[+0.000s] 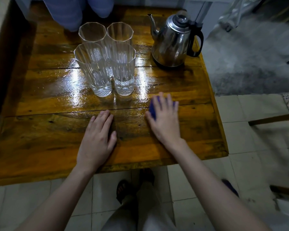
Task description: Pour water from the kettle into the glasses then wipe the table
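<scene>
Several tall ribbed glasses (105, 59) stand grouped at the middle of the wooden table (40, 130). To their right, near the table's right edge, sits a steel kettle (172, 40) with a black handle and its spout pointing left. My right hand (163, 119) presses flat on a blue cloth (153, 108) just in front of the glasses, and looks blurred. My left hand (97, 139) lies flat and open on the bare wood near the front edge. The tabletop around the glasses shines wet.
A person in blue striped trousers (70, 10) sits at the far side of the table. Tiled floor (249, 114) lies to the right and front, with my sandalled feet (123, 189) under the front edge. A dark wooden bar (274, 120) juts in at right.
</scene>
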Demonstrator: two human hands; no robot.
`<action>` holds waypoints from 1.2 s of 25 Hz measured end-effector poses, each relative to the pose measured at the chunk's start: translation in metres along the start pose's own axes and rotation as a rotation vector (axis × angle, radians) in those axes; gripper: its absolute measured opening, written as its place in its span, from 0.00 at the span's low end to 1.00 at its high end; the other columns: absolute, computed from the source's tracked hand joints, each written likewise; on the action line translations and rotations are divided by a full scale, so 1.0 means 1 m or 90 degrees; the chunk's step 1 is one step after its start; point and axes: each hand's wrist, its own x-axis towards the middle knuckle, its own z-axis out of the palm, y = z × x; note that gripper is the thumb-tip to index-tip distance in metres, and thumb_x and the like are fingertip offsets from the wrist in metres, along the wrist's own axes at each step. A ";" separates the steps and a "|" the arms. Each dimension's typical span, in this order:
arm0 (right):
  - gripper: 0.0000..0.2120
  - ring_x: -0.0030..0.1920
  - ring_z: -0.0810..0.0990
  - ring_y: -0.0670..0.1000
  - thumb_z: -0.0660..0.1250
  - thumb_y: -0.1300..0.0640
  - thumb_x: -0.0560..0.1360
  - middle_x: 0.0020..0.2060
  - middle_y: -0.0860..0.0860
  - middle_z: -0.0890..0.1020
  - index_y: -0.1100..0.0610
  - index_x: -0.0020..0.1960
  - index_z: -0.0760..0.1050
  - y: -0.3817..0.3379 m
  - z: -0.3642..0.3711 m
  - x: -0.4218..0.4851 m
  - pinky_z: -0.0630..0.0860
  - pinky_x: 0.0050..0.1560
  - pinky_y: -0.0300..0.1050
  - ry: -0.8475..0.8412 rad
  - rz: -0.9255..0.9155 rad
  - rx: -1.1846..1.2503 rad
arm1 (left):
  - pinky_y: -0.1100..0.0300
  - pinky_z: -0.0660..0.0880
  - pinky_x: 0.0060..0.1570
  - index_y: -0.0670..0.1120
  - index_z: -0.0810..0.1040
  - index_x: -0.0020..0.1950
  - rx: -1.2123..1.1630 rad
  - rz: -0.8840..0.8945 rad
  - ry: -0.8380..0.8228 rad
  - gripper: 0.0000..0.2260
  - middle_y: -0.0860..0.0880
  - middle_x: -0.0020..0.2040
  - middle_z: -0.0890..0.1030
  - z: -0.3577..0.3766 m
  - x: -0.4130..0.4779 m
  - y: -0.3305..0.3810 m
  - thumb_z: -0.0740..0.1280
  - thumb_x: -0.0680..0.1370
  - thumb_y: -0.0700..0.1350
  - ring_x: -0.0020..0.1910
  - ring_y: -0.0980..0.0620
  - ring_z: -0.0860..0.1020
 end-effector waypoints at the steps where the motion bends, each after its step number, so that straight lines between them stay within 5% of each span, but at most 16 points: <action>1: 0.33 0.80 0.49 0.59 0.49 0.38 0.81 0.80 0.55 0.56 0.54 0.80 0.55 -0.017 0.005 -0.008 0.46 0.78 0.64 -0.009 -0.069 0.002 | 0.51 0.51 0.77 0.41 0.64 0.74 0.001 0.002 0.000 0.25 0.42 0.75 0.64 0.000 0.000 0.000 0.56 0.79 0.49 0.76 0.47 0.59; 4: 0.31 0.80 0.51 0.59 0.54 0.40 0.81 0.79 0.56 0.59 0.54 0.79 0.58 -0.039 0.015 -0.045 0.50 0.77 0.64 -0.046 -0.262 -0.008 | 0.48 0.54 0.76 0.40 0.65 0.74 0.003 0.006 -0.001 0.25 0.42 0.75 0.65 0.001 0.001 -0.001 0.56 0.79 0.49 0.76 0.46 0.60; 7: 0.31 0.80 0.50 0.56 0.53 0.39 0.82 0.80 0.54 0.57 0.52 0.80 0.56 -0.009 0.014 -0.074 0.47 0.78 0.60 -0.063 -0.318 -0.029 | 0.48 0.55 0.76 0.41 0.64 0.74 -0.001 0.004 0.000 0.25 0.42 0.75 0.65 0.002 0.001 -0.001 0.55 0.79 0.50 0.76 0.46 0.60; 14: 0.34 0.80 0.46 0.53 0.47 0.35 0.80 0.81 0.50 0.54 0.50 0.81 0.52 0.108 -0.019 -0.070 0.45 0.79 0.58 -0.036 -0.053 0.016 | 0.49 0.52 0.76 0.41 0.64 0.75 -0.006 0.003 -0.004 0.25 0.42 0.76 0.64 0.001 0.000 -0.001 0.55 0.80 0.50 0.77 0.47 0.59; 21: 0.42 0.80 0.37 0.50 0.38 0.28 0.75 0.80 0.50 0.40 0.51 0.81 0.40 0.105 -0.049 -0.055 0.38 0.79 0.55 -0.141 -0.037 -0.045 | 0.50 0.55 0.76 0.40 0.64 0.75 0.020 -0.001 -0.092 0.26 0.42 0.76 0.65 -0.013 0.002 0.000 0.49 0.80 0.52 0.76 0.46 0.61; 26: 0.45 0.78 0.60 0.51 0.34 0.29 0.76 0.77 0.54 0.64 0.58 0.78 0.61 0.056 -0.111 -0.035 0.53 0.77 0.45 -0.073 -0.080 0.014 | 0.55 0.61 0.72 0.43 0.67 0.73 -0.038 -0.047 -0.119 0.20 0.45 0.73 0.69 -0.093 0.018 -0.004 0.55 0.83 0.48 0.72 0.47 0.66; 30: 0.43 0.65 0.79 0.57 0.36 0.34 0.80 0.65 0.58 0.79 0.62 0.68 0.75 0.001 -0.195 0.009 0.69 0.67 0.48 0.062 -0.215 -0.041 | 0.56 0.70 0.58 0.43 0.72 0.62 0.029 -0.072 -0.066 0.14 0.45 0.62 0.76 -0.192 0.055 -0.014 0.55 0.82 0.47 0.61 0.47 0.75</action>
